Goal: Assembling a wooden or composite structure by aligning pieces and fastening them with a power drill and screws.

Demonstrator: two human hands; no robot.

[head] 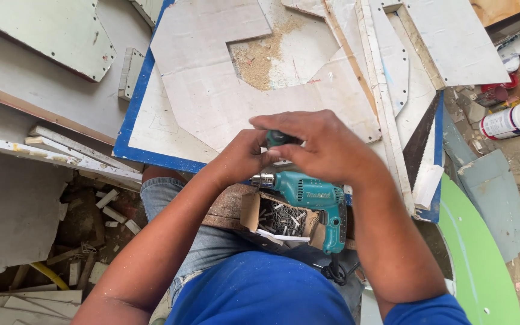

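Note:
Both my hands meet over the front edge of a blue-edged board. My right hand [326, 147] and my left hand [242, 157] close together around a small dark teal-capped object [279, 138], mostly hidden by my fingers. Just below them lies a teal electric drill [311, 198] with its metal chuck pointing left, resting on my lap beside an open cardboard box of screws [281, 219]. Neither hand touches the drill.
White cut panels [212, 90] with a patch of sawdust [260, 57] cover the blue-edged board [129, 129]. A handsaw [421, 141] lies at the right edge. A white can [513, 120] sits at far right, a green round panel [476, 259] lower right, and scrap strips [61, 150] and rubble at left.

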